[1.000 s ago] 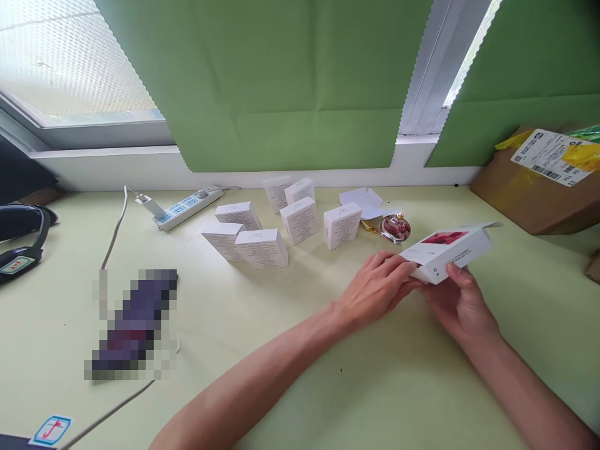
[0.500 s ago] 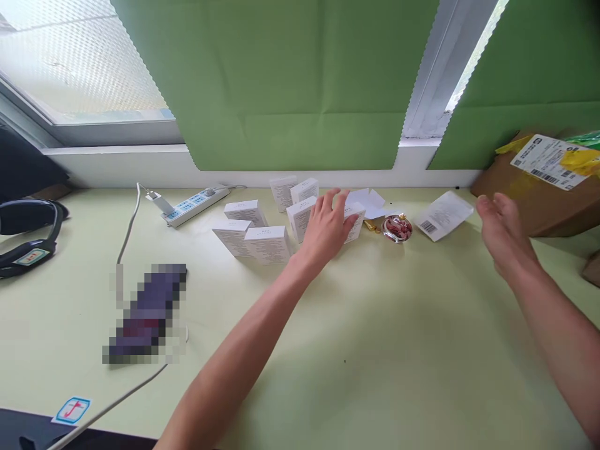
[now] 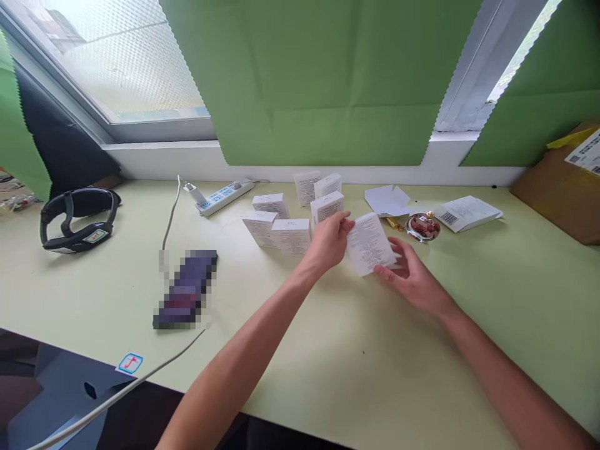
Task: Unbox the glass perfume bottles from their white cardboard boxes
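Note:
A small white printed box [image 3: 370, 245] is tilted just above the table, with dense text on the face toward me. At its upper left edge, my left hand [image 3: 328, 240] is closed, thumb and fingers pinching it. My right hand [image 3: 415, 278] grips the lower right side, thumb in front and fingers behind, partly hidden by the box. Left of my hands stand several similar white boxes [image 3: 290, 237]. Just behind the held box lie an unfolded white paper [image 3: 387, 200], a small gold piece [image 3: 394, 222] and a shiny round compact-like item [image 3: 423, 227].
A flat white packet with a barcode [image 3: 469, 214] lies at the right, before a brown carton [image 3: 557, 187]. On the left are a power strip [image 3: 225, 199], a blurred-out dark device [image 3: 187, 290], a white cable [image 3: 154, 370] and a black headset [image 3: 79, 219].
My left hand has lifted one box from the row and tilted it. My right hand has come in from the right and taken hold of it too. The view has shifted left.

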Demonstrator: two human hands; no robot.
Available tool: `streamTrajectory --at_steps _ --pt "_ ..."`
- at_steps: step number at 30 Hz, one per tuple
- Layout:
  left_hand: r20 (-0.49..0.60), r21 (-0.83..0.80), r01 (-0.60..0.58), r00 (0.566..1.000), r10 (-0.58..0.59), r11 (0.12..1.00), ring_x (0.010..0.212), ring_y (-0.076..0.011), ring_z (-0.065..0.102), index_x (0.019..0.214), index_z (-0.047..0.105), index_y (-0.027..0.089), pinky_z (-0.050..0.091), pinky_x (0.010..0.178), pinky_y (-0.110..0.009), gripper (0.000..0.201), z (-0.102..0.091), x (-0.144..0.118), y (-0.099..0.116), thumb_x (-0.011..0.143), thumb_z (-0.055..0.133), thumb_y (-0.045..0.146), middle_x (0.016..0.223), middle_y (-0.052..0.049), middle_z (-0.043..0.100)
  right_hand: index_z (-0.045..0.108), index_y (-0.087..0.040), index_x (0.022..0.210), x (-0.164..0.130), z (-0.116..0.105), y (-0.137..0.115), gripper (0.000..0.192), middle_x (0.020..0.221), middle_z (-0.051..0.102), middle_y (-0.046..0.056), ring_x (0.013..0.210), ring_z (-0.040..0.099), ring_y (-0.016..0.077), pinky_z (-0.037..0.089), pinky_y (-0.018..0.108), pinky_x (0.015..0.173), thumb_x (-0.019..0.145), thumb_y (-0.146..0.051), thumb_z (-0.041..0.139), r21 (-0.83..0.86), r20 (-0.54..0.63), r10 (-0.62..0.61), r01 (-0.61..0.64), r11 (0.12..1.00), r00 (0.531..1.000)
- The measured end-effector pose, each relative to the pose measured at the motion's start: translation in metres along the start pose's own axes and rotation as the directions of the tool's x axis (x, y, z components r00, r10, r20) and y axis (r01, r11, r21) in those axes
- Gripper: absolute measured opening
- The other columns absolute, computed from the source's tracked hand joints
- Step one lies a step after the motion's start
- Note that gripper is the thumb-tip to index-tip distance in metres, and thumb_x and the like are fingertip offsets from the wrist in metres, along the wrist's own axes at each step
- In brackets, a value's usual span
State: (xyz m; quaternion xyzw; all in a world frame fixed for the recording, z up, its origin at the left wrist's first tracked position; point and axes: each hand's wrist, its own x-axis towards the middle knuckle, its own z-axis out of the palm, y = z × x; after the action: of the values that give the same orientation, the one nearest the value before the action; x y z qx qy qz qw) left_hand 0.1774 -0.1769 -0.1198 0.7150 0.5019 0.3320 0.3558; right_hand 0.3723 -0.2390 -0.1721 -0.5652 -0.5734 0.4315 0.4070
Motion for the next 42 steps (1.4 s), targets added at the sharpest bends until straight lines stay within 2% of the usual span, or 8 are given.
streamTrajectory --at_steps 2,5,11,17,25,34,39,42 --pt "0.109 -0.248 0.129 0.989 -0.105 0.960 0.114 -0.0234 0.062 0.136 0.050 0.013 0.053 0.094 -0.039 0.042 -0.001 -0.016 -0.001 0.100 0.044 0.034 0.122 -0.014 0.066 0.046 -0.026 0.132 -0.006 0.000 -0.003 0.062 0.120 0.065 0.010 0.093 0.068 0.0249 0.060 0.036 0.067 0.082 -0.054 0.068 0.114 0.139 0.077 -0.093 0.989 0.987" --pt "0.334 -0.415 0.222 0.939 -0.080 0.882 0.115 -0.0228 0.062 0.135 0.053 0.016 0.053 0.098 -0.040 0.046 -0.004 -0.034 -0.007 0.097 0.052 0.040 0.123 -0.012 0.067 0.056 -0.024 0.127 -0.012 -0.010 -0.003 0.053 0.102 0.070 0.006 0.078 0.068 0.0226 0.055 0.031 0.051 0.081 -0.049 0.070 0.200 0.269 0.100 -0.158 0.967 0.958" --pt "0.569 -0.443 0.235 0.819 0.069 0.865 0.110 -0.0229 0.065 0.135 0.055 0.020 0.054 0.095 -0.042 0.045 -0.015 -0.042 -0.022 0.095 0.056 0.041 0.115 -0.010 0.068 0.059 -0.028 0.135 -0.013 -0.035 0.005 0.058 0.112 0.072 0.003 0.097 0.069 0.0250 0.057 0.034 0.074 0.079 -0.036 0.075 0.154 0.457 0.153 -0.248 0.956 0.876" --pt "0.612 -0.404 0.265 0.789 0.043 0.876 0.095 -0.0187 0.067 0.134 0.053 0.022 0.057 0.083 -0.036 0.044 -0.014 -0.044 -0.028 0.093 0.058 0.038 0.108 -0.008 0.065 0.052 -0.034 0.141 -0.017 -0.036 0.001 0.062 0.118 0.071 0.001 0.105 0.068 0.0242 0.056 0.037 0.087 0.083 -0.034 0.073 0.129 0.578 0.158 -0.280 0.951 0.801" --pt "0.716 -0.333 0.288 0.696 0.042 0.898 0.107 -0.0240 0.066 0.139 0.048 0.026 0.056 0.087 -0.040 0.051 -0.013 -0.045 -0.035 0.091 0.061 0.037 0.119 -0.010 0.065 0.049 -0.036 0.144 -0.018 -0.040 -0.003 0.065 0.120 0.071 0.001 0.106 0.068 0.0266 0.058 0.040 0.086 0.082 -0.036 0.072 0.051 0.636 0.187 -0.282 0.958 0.749" --pt "0.722 -0.287 0.301 0.692 -0.001 0.909 0.104 -0.0236 0.067 0.135 0.052 0.027 0.057 0.084 -0.038 0.049 -0.007 -0.050 -0.030 0.087 0.064 0.032 0.121 -0.010 0.064 0.050 -0.040 0.142 -0.025 -0.040 -0.010 0.065 0.121 0.071 0.000 0.103 0.069 0.0284 0.059 0.041 0.083 0.081 -0.039 0.072 -0.038 0.605 0.226 -0.256 0.966 0.764" --pt "0.694 -0.288 0.310 0.719 -0.025 0.906 0.086 -0.0188 0.070 0.136 0.053 0.025 0.059 0.078 -0.036 0.051 -0.003 -0.050 -0.030 0.088 0.063 0.038 0.118 -0.009 0.065 0.051 -0.040 0.142 -0.026 -0.039 -0.013 0.067 0.119 0.072 0.000 0.101 0.070 0.0291 0.060 0.041 0.081 0.079 -0.038 0.074 -0.065 0.561 0.247 -0.256 0.965 0.790" --pt "0.684 -0.275 0.331 0.727 -0.058 0.902 0.092 -0.0213 0.070 0.141 0.050 0.023 0.058 0.082 -0.039 0.053 -0.004 -0.049 -0.031 0.090 0.059 0.037 0.116 -0.010 0.068 0.053 -0.040 0.140 -0.024 -0.044 -0.011 0.067 0.125 0.070 0.000 0.105 0.069 0.0292 0.059 0.041 0.085 0.077 -0.037 0.076 -0.063 0.554 0.267 -0.281 0.958 0.788"
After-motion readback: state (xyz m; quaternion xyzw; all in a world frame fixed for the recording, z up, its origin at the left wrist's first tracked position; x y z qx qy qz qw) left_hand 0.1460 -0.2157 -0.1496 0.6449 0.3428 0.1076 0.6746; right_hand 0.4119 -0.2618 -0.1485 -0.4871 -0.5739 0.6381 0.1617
